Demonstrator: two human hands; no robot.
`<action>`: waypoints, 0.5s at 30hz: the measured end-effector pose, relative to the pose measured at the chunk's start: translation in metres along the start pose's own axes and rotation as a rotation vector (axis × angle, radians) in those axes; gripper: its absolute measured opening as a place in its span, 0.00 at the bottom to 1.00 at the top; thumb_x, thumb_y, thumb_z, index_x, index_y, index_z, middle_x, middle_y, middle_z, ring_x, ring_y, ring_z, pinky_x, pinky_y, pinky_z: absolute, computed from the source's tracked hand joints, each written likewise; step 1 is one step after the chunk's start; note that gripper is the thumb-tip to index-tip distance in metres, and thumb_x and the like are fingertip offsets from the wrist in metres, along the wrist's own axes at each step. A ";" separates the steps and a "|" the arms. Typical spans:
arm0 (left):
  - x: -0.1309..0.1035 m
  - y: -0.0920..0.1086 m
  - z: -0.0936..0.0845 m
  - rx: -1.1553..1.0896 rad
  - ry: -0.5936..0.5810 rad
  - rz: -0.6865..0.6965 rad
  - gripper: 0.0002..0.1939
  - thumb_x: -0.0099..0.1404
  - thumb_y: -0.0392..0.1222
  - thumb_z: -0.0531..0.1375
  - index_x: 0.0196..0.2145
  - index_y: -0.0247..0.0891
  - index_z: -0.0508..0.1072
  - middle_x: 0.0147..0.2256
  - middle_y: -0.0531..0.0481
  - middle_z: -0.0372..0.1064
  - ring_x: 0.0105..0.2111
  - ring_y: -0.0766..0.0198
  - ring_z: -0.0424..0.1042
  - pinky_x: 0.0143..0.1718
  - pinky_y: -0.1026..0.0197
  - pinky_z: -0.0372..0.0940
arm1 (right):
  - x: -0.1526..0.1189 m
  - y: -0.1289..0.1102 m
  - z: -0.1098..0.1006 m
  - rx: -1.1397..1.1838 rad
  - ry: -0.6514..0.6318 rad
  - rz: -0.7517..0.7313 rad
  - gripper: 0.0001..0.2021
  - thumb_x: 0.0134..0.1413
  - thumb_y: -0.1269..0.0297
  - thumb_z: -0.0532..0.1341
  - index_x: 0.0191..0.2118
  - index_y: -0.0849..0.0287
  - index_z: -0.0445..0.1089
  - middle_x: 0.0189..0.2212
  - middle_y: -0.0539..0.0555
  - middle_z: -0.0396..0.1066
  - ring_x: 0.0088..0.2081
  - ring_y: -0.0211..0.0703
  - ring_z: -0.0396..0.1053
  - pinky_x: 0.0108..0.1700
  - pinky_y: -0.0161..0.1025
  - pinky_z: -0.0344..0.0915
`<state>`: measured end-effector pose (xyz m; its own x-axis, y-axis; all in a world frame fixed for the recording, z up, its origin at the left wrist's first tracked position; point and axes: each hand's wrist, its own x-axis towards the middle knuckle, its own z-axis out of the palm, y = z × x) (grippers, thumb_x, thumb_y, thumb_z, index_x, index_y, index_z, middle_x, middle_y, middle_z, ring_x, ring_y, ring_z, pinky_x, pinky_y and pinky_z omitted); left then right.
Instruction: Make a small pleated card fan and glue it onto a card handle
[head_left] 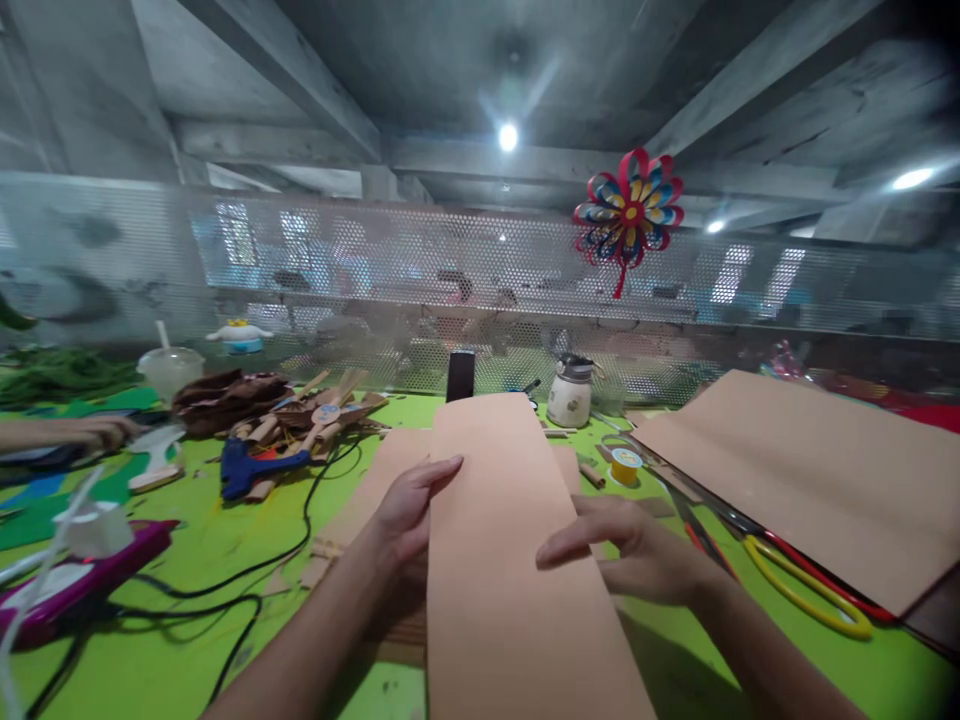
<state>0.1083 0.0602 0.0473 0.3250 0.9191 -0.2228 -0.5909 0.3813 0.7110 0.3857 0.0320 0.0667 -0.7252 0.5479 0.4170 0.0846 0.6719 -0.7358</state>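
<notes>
A long tan sheet of card (pixel 502 560) stands out toward me in the middle, raised above the green table. My left hand (pixel 412 505) grips its left edge, thumb on top and fingers underneath. At the right edge is my right hand (pixel 626 545), its index finger lying on the card's face and its other fingers partly hidden beside or behind the edge. Beneath the card, more tan pieces (pixel 386 485) lie on the table, partly covered.
Large tan sheets (pixel 810 480) and yellow-handled scissors (pixel 810 590) lie right. A blue glue gun (pixel 259 465), wood scraps, black cables and a purple power strip (pixel 97 580) are left. A jar (pixel 570 392) stands behind. Another person's hand (pixel 82 437) is far left.
</notes>
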 end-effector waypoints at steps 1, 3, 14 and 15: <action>0.000 0.001 0.000 0.004 0.010 -0.006 0.20 0.69 0.36 0.59 0.56 0.22 0.75 0.40 0.29 0.82 0.37 0.42 0.84 0.46 0.43 0.77 | 0.001 0.000 0.001 -0.008 0.013 -0.009 0.11 0.61 0.64 0.70 0.49 0.48 0.83 0.50 0.57 0.80 0.50 0.47 0.78 0.53 0.42 0.74; -0.001 0.003 0.000 0.004 0.020 0.002 0.21 0.71 0.39 0.58 0.57 0.24 0.74 0.41 0.30 0.82 0.37 0.43 0.84 0.46 0.43 0.77 | 0.001 0.000 0.004 -0.031 0.028 0.001 0.14 0.60 0.63 0.71 0.51 0.48 0.82 0.57 0.59 0.75 0.57 0.50 0.74 0.58 0.45 0.72; -0.004 0.012 0.001 -0.075 -0.003 0.157 0.21 0.75 0.40 0.55 0.60 0.28 0.73 0.47 0.34 0.81 0.44 0.49 0.83 0.52 0.48 0.75 | 0.002 0.014 0.014 0.108 0.005 0.076 0.08 0.57 0.60 0.72 0.43 0.48 0.85 0.51 0.58 0.78 0.50 0.50 0.77 0.54 0.46 0.72; -0.003 0.012 0.002 -0.089 -0.007 0.189 0.20 0.76 0.39 0.54 0.60 0.29 0.73 0.47 0.36 0.81 0.45 0.51 0.83 0.52 0.50 0.75 | 0.003 0.016 0.015 0.145 0.031 0.087 0.07 0.57 0.58 0.72 0.40 0.49 0.86 0.48 0.58 0.80 0.48 0.50 0.78 0.52 0.46 0.73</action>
<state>0.1013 0.0615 0.0580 0.2069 0.9746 -0.0858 -0.7048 0.2094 0.6779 0.3744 0.0371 0.0480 -0.6977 0.6174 0.3634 0.0448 0.5438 -0.8380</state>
